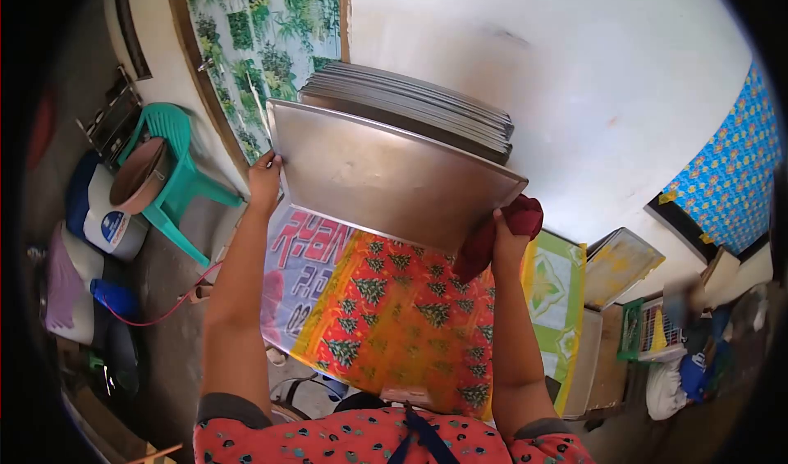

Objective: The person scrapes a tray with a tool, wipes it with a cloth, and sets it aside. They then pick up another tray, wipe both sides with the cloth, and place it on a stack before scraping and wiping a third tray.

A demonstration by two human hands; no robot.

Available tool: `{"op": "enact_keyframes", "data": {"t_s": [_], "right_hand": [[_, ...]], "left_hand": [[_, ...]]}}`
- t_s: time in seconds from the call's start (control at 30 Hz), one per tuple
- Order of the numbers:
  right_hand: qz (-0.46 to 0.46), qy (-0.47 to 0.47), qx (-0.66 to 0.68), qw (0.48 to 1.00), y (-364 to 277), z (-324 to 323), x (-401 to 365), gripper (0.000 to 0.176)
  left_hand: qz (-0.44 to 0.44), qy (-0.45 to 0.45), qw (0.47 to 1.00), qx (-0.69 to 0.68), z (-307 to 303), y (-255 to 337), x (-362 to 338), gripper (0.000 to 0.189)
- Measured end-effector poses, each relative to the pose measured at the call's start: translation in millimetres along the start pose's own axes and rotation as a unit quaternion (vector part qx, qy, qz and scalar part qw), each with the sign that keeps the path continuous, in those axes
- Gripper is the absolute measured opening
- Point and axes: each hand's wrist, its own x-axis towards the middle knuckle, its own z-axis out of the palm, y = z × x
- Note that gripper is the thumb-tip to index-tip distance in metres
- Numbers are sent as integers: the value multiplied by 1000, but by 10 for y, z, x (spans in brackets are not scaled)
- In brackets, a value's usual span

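A flat metal baking tray (pixel 386 173) is held up tilted in front of me, between my two hands. My left hand (pixel 265 177) grips its left edge, thumb on the near face. At the lower right corner, my right hand (pixel 510 233) is closed on the tray edge together with a dark red cloth (pixel 478 251). Behind the raised tray rises a tall stack of similar metal trays (pixel 410 95), against the wall. The tray hides the lower part of that stack.
Below lies a table covered with a Christmas-tree-patterned cloth (pixel 410 308) and a printed banner (pixel 287 283). On the left stands a green plastic chair (pixel 185 189) holding a brown basin (pixel 138 177). At right, another tray (pixel 621 269) leans near a green crate (pixel 632 330).
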Motion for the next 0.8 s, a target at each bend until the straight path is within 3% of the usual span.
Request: {"op": "enact_keyframes", "data": {"t_s": [0.07,0.1,0.23,0.33,0.47,0.57,0.67,0.8], "right_hand": [[-22,36,-1,999,168,162,79,30],[-36,48,2,998,252,219,113,30],[-36,98,69,992,422,379,111,35],[99,209,121,965,511,451,-1,31],[289,280,349,847,793,334,-13,31],[181,62,371,909,1536,173,124,29],[243,156,248,925,1216,428,90,22],[251,145,279,915,1143,380,15,21]], "left_hand": [[-6,-13,1000,6,150,-175,236,34],[7,-37,992,121,217,-81,228,43],[35,-100,981,160,518,-333,327,60],[92,-26,993,72,666,-558,287,60],[38,28,989,140,674,-704,310,51],[30,53,984,168,668,-741,371,42],[42,60,985,158,630,-904,511,40],[28,20,991,133,571,-812,459,46]]}}
